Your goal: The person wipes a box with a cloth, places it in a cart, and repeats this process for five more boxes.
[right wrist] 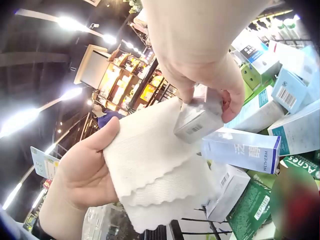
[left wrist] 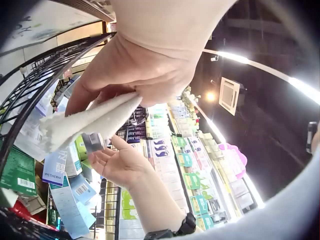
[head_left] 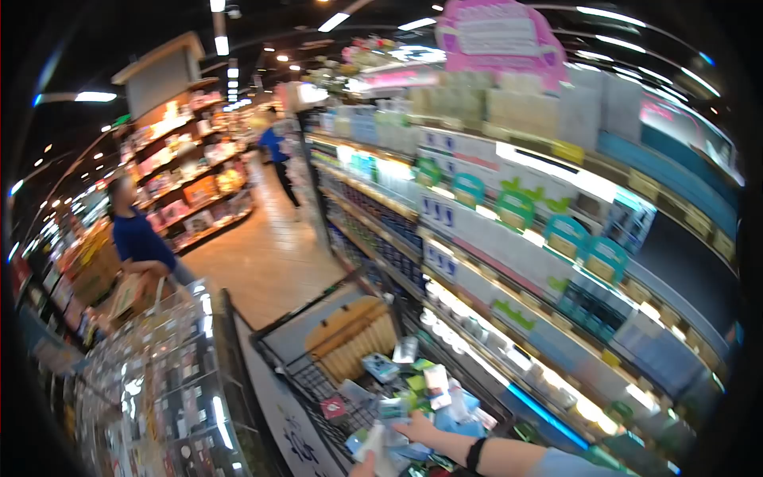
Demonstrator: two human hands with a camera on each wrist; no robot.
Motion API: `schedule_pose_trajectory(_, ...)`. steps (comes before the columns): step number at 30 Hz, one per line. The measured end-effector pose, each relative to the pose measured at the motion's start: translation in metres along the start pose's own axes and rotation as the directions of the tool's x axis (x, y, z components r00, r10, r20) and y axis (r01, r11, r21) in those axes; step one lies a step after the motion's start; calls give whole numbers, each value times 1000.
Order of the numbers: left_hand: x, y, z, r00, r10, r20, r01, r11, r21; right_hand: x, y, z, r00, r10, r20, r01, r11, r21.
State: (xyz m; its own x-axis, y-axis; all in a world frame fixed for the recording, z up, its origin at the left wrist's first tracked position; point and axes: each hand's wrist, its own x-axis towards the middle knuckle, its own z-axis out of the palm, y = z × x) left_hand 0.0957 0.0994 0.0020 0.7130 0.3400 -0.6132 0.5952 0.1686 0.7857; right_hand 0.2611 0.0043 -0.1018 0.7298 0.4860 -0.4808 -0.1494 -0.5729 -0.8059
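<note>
A folded white cloth (right wrist: 150, 155) with wavy edges is gripped by my left hand (left wrist: 150, 70), thumb on one face of it. My right hand (right wrist: 205, 65) pinches a small pale box (right wrist: 199, 120) by its sides, and the box overlaps the cloth in the right wrist view. Both hands are over a black wire shopping cart (left wrist: 30, 100) filled with product boxes. Among them are a light blue Wetherm box (right wrist: 242, 150) and a green box (right wrist: 252, 202). In the head view, my right hand (head_left: 417, 429) reaches in beside the cloth and my left hand (head_left: 364, 465) shows only partly.
Tall shelves (head_left: 509, 215) of packaged goods run along the right side. A clear-fronted display case (head_left: 159, 389) stands at the left of the cart. Two people in blue tops, one near the case (head_left: 143, 238) and one farther along the aisle (head_left: 274, 147), are in the store.
</note>
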Motion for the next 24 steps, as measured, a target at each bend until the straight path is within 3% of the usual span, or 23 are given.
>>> schedule_pose_trajectory(1, 6, -9, -3, 1000, -8, -23, 6, 995, -96, 2, -1, 1, 999, -13, 45, 7, 990, 138)
schedule_pose_trajectory(4, 20, -34, -11, 991, -41, -126, -11, 923, -384, -12, -25, -14, 1000, 16, -21, -13, 993, 116)
schedule_pose_trajectory(6, 25, -39, -12, 976, -83, -202, -46, 828, -560, -11, -19, -24, 974, -214, -71, 212, 977, -27)
schedule_pose_trajectory(7, 17, -24, -6, 980, -82, -179, -27, 843, -537, -14, -17, -35, 976, -195, -100, 195, 981, -8)
schedule_pose_trajectory(9, -7, 16, 6, 968, -112, -224, -4, 887, -462, -20, -21, -62, 918, -360, -165, 371, 928, 38)
schedule_pose_trajectory(12, 2, 31, 15, 986, -49, -160, -32, 884, -466, -48, -39, -136, 872, -400, -283, 417, 909, 0)
schedule_pose_trajectory(14, 15, 34, 17, 996, 26, -83, -65, 854, -516, -67, -48, -190, 734, -446, -512, 513, 858, -12)
schedule_pose_trajectory(15, 17, 39, 23, 997, 27, -68, -58, 862, -504, -82, -54, -220, 689, -438, -577, 486, 870, -80)
schedule_pose_trajectory(17, 21, 56, 36, 995, 61, -74, -89, 877, -473, -105, -63, -279, 449, -473, -758, 576, 802, -159)
schedule_pose_trajectory(18, 22, 65, 44, 995, 68, -67, -91, 880, -467, -114, -67, -309, 400, -432, -809, 527, 830, -182)
schedule_pose_trajectory(19, 21, 74, 52, 992, 123, -33, -125, 892, -435, -121, -67, -340, 199, -539, -818, 543, 756, -366)
schedule_pose_trajectory(20, 20, 84, 61, 985, 174, 1, -159, 900, -405, -130, -73, -366, 97, -501, -860, 527, 759, -383)
schedule_pose_trajectory(21, 21, 93, 71, 984, 177, 4, -160, 901, -403, -149, -84, -386, 73, -435, -898, 492, 798, -347)
schedule_pose_trajectory(22, 21, 104, 81, 988, 154, -8, -142, 889, -435, -156, -90, -409, -100, -493, -864, 445, 755, -482)
schedule_pose_trajectory(24, 20, 126, 100, 990, 137, -18, -129, 875, -466, -163, -95, -450, -219, -527, -822, 300, 765, -570)
